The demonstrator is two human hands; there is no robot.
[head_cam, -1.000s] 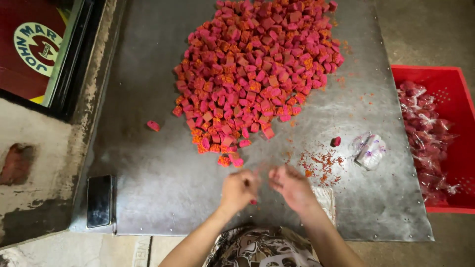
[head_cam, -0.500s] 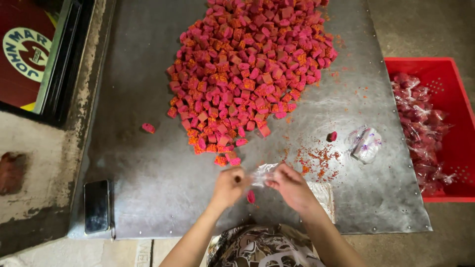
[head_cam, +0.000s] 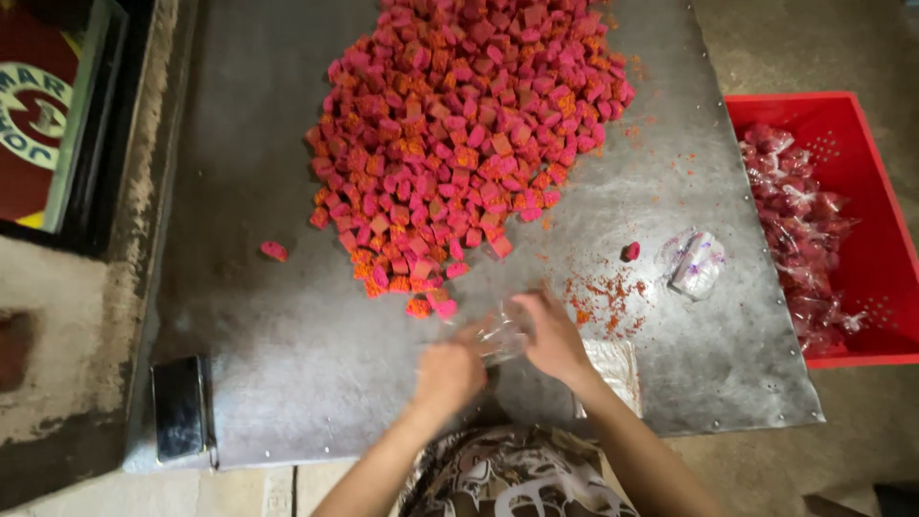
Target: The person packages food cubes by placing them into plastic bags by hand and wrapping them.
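A small clear plastic wrapper point(head_cam: 500, 337), crinkled and glinting, is pinched between both hands just above the metal counter point(head_cam: 287, 325), near the closest edge of the heap of pink-and-orange cubes point(head_cam: 459, 134).

I see a red crate point(head_cam: 866, 115) of wrapped packets point(head_cam: 799, 225) right of the metal table point(head_cam: 258, 316); a crumpled plastic wad point(head_cam: 697, 264); a dark phone-like slab point(head_cam: 180, 407) at the table's left corner.

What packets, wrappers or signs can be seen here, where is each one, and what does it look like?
Clear wrapper: between both hands, crinkled, see-through.
Wad of clear wrappers: right on the metal table, whitish.
Filled packets: in the red crate, clear with dark red contents.
Sign: far left, red with a cream round emblem.
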